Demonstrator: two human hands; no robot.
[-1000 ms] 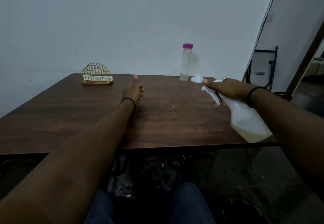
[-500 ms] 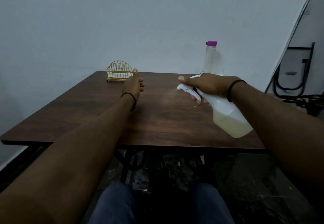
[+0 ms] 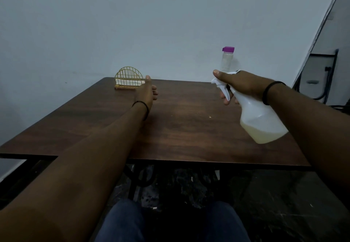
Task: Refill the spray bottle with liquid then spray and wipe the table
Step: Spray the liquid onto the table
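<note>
Dark table (image 3: 189,128), 1 job: my right hand (image 3: 244,86) grips the tilted spray bottle (image 3: 261,122), nozzle aimed across it; my left hand (image 3: 147,94) hovers loosely open, clear of the mist.

A plain room in a home or small eatery; which of the two cannot be told. A dark wood-grain counter (image 3: 189,128) stands against a bare pale wall (image 3: 151,23), on a black metal frame (image 3: 140,177). At the counter's far edge sit a gold wire napkin holder (image 3: 129,78) with white napkins and a clear bottle (image 3: 226,59) with a purple cap. Right of the counter, a folded black chair (image 3: 322,75) leans by the wall. Below the counter, the floor (image 3: 284,204) is dark speckled stone.
</note>
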